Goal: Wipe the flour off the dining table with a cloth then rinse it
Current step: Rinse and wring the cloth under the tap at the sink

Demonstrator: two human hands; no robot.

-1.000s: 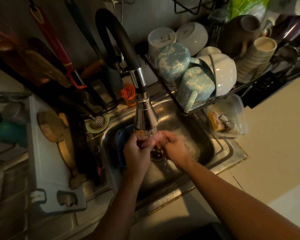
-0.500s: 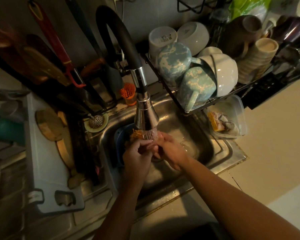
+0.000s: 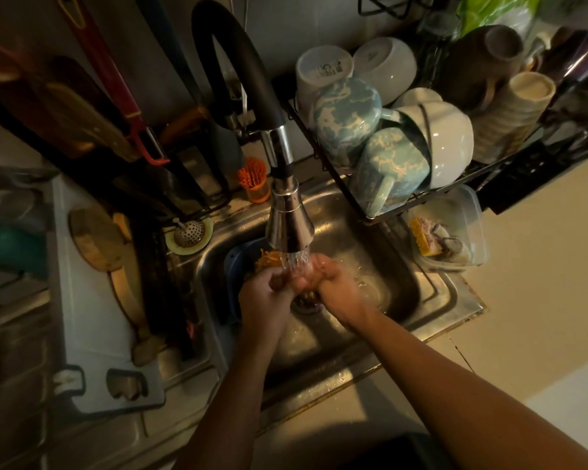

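Note:
Both hands meet under the running water of the chrome spray tap [image 3: 289,225], over the steel sink [image 3: 404,293]. My left hand [image 3: 263,300] is curled, and an orange textured cloth [image 3: 268,259] sticks out just past its fingers, at the edge of the stream. My right hand [image 3: 333,286] presses against the left one with bent fingers, right under the water. Whatever lies between the two palms is hidden. The drain [image 3: 306,301] is directly below the hands.
A blue basin [image 3: 238,262] sits in the sink's left side behind my left hand. A dish rack [image 3: 336,184] with mugs and bowls overhangs the sink's right. A clear container [image 3: 455,232] rests on the right rim, a strainer [image 3: 188,234] and cutting boards on the left.
The hands have kept rubbing together under the stream, shifting slightly. The orange cloth shows more beyond my left fingers than a second ago.

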